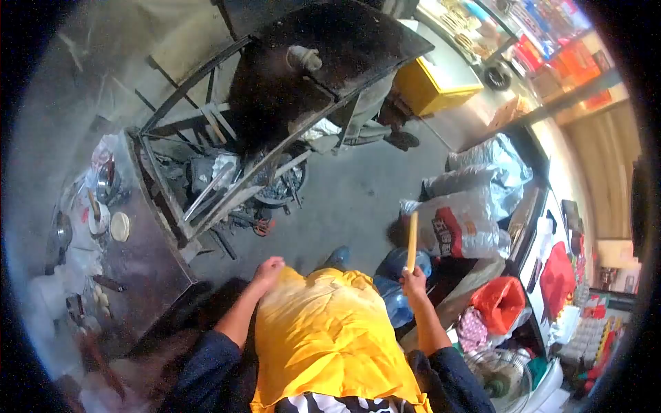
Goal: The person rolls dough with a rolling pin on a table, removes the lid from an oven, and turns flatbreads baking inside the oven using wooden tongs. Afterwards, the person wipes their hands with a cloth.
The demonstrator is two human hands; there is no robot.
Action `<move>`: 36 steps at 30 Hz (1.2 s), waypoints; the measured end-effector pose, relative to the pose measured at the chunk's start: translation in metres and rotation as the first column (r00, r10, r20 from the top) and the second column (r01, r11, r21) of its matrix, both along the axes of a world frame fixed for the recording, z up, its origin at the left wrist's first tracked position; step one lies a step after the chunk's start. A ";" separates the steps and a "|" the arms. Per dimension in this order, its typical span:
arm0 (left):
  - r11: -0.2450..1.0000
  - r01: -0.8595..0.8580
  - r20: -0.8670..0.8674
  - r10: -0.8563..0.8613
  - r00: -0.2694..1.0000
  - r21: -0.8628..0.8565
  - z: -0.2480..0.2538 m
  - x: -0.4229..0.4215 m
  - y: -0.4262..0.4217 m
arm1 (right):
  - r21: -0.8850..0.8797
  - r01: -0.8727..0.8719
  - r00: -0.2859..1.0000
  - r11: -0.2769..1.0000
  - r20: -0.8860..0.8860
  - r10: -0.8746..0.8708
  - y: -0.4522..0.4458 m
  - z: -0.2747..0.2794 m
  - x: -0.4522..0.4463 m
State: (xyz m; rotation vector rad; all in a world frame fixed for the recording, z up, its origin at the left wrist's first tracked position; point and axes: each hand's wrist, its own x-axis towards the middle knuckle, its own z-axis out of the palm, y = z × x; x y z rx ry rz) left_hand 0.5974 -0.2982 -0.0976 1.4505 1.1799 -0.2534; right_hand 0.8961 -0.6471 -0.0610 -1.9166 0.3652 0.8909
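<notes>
My right hand (414, 281) is closed round the lower end of a pale wooden stick (412, 241), which looks like a thin rolling pin and points away from me. My left hand (269, 270) is beside the upper left corner of a yellow apron (330, 330) worn over my front. Its fingers look curled, and I cannot make out whether they grip the cloth. Pale smudges mark the top of the apron. Close to my right hand are blue plastic jugs (399, 303), partly hidden by the apron and the forearm.
A dark metal-framed table (330, 41) stands ahead, with a charcoal basin (282, 186) and tongs beneath. To the left is a worktop (148, 275) with bowls. Silvery sacks (468, 220), a red bag (499, 303) and a fan (499, 378) line the right. A yellow box (434, 89) sits farther off.
</notes>
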 end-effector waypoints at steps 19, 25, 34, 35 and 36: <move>0.802 0.125 0.379 -0.406 0.832 0.584 0.096 0.406 0.310 | -0.221 -0.189 0.926 0.957 0.283 0.249 0.121 -0.014 0.101; 0.293 0.358 -0.123 -0.596 0.793 0.886 0.149 0.494 0.382 | -0.323 0.010 0.994 0.946 0.104 0.025 0.155 -0.011 0.079; 0.098 0.294 -0.128 -0.741 0.659 0.951 0.086 0.534 0.450 | -0.566 0.006 0.997 0.824 -0.063 -0.051 0.240 0.056 0.053; 0.094 0.326 -0.159 -0.727 0.668 0.941 0.083 0.534 0.453 | -0.580 0.024 0.996 0.814 -0.058 -0.070 0.244 0.054 0.059; 0.070 0.290 -0.152 -0.724 0.673 0.954 0.080 0.535 0.454 | -0.569 0.021 1.000 0.822 -0.001 -0.027 0.243 0.045 0.062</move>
